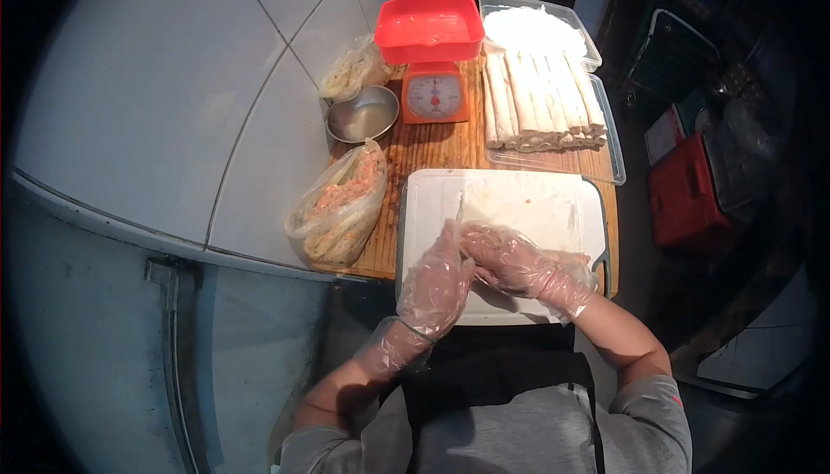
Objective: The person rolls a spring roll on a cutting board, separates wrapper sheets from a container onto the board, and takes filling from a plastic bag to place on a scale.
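Observation:
Both my hands wear clear plastic gloves and meet over a white cutting board. A thin, pale wrapper sheet lies on the board, its near edge lifted around a strip of pinkish filling. My left hand is closed at the sheet's left end, fingers pressed together. Curled over the near edge and the filling is my right hand, with its fingertips close to the left hand. The fingertips and the part of the wrapper under them are mostly hidden.
A bag of orange-pink filling, a metal bowl and another plastic bag stand by the tiled wall. Behind the board is an orange scale with a red tray. Stacked rolls and a container of white material sit right.

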### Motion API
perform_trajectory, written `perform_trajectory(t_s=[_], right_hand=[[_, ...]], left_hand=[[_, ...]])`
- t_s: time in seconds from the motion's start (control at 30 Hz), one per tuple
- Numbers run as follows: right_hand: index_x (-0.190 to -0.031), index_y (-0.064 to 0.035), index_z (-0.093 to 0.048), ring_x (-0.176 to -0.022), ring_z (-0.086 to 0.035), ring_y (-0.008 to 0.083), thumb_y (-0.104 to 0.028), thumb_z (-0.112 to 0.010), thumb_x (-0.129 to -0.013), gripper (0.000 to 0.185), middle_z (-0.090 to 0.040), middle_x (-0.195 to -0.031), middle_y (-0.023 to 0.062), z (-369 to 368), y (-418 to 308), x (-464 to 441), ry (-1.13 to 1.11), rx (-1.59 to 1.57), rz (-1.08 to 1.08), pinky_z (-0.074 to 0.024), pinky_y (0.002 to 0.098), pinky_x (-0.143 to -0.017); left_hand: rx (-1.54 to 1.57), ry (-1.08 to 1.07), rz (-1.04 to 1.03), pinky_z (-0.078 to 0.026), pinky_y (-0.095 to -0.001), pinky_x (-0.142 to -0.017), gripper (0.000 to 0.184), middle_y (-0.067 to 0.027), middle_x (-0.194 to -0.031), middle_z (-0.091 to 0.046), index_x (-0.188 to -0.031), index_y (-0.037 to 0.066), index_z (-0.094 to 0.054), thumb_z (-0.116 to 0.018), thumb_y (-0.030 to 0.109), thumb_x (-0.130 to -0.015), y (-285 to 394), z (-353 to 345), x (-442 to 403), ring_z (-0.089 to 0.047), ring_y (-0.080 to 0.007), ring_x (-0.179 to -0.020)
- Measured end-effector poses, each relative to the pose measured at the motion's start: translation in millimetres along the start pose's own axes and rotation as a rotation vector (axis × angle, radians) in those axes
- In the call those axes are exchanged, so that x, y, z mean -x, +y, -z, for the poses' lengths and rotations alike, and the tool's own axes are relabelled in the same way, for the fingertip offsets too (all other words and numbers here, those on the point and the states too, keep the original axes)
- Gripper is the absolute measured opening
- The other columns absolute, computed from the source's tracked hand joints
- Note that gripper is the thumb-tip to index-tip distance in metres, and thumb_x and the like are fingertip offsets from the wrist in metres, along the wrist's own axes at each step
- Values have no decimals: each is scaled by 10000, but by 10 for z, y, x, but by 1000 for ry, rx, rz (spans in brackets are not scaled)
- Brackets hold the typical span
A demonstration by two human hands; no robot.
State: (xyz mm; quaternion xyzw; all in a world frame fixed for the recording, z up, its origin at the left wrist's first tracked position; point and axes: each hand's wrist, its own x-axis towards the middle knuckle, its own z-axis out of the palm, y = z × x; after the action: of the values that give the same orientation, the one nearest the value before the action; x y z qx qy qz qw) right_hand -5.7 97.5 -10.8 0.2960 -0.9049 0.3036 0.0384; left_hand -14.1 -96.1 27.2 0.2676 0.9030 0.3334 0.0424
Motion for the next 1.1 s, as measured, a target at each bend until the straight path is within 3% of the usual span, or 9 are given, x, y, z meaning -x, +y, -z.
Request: perform_trajectory(t_s=[0.17,0.3,0.37,0.47,0.57,0.77,0.9,1.0,1.1], right_hand=[[-1245,-23,-568,-1192,-537,381,-165,-612,-885,390,-576,-1270,218,462,89,-93,-234,-362,-188,-432,438,-1025],[-1236,-31,-588,-1185,-543,383,-133,-590,-890,360,-597,-1251,212,281,227,-208,178,-94,73,-435,449,-1010],[-1249,-58,-591,-1218,-527,377,-116,-557,-907,348,-581,-1286,197,236,306,-244,80,0,18,-413,455,-1034],[-1279,-90,-591,-1218,-534,357,-133,-572,-924,358,-582,-1299,188,567,154,-412,-144,245,-264,-409,452,-1047],[-1225,-79,-620,-1137,-569,356,-204,-588,-931,321,-608,-1241,197,462,378,-151,219,141,-109,-418,432,-1038],[-1100,-83,-662,-971,-611,298,-148,-731,-813,302,-666,-1038,93,338,-52,286,174,52,-130,-458,425,-864],[-1026,-113,-696,-894,-616,292,-114,-723,-780,247,-676,-973,76,200,-100,403,346,114,-111,-472,410,-789],[-973,-130,-713,-865,-621,287,-112,-714,-769,205,-677,-938,60,170,-11,377,360,126,-131,-484,408,-757],[-880,-122,-710,-857,-621,288,-111,-702,-774,107,-667,-908,60,182,91,271,352,127,-168,-490,411,-749]], left_hand=[[-434,-220,-222,-365,-475,-1054,653,-217,-1373,-497,-1445,-35,-338,-571,231,-895,51,82,10,-463,-361,-1280],[-832,-285,-376,-280,-500,-1106,555,-175,-1376,-494,-1371,-4,-441,-535,205,-866,39,26,-114,-418,-314,-1322],[-909,-260,-428,-258,-509,-1118,508,-168,-1350,-506,-1332,3,-476,-523,175,-857,31,-8,-179,-432,-322,-1301],[-873,-471,-466,-291,-503,-1095,495,-170,-1218,-584,-1341,15,-472,-502,138,-863,172,183,-368,-505,-307,-1220],[-734,-617,-440,-394,-472,-1004,495,-173,-1026,-647,-1337,21,-475,-545,158,-867,136,405,-718,-603,-315,-1045],[-193,-455,-518,-483,-420,-806,509,-143,-879,-666,-1304,101,-532,-672,228,-831,-523,358,-1198,-639,-334,-900],[64,-464,-495,-472,-435,-842,598,-104,-896,-672,-1278,97,-574,-776,221,-728,-666,293,-1205,-631,-325,-941],[-115,-530,-486,-471,-423,-895,643,-111,-1084,-664,-1312,76,-560,-774,290,-745,-654,301,-1238,-611,-311,-1049],[-124,-290,-717,-462,-418,-930,620,-131,-1133,-636,-1283,63,-572,-770,322,-755,-757,240,-1260,-589,-299,-1107]])
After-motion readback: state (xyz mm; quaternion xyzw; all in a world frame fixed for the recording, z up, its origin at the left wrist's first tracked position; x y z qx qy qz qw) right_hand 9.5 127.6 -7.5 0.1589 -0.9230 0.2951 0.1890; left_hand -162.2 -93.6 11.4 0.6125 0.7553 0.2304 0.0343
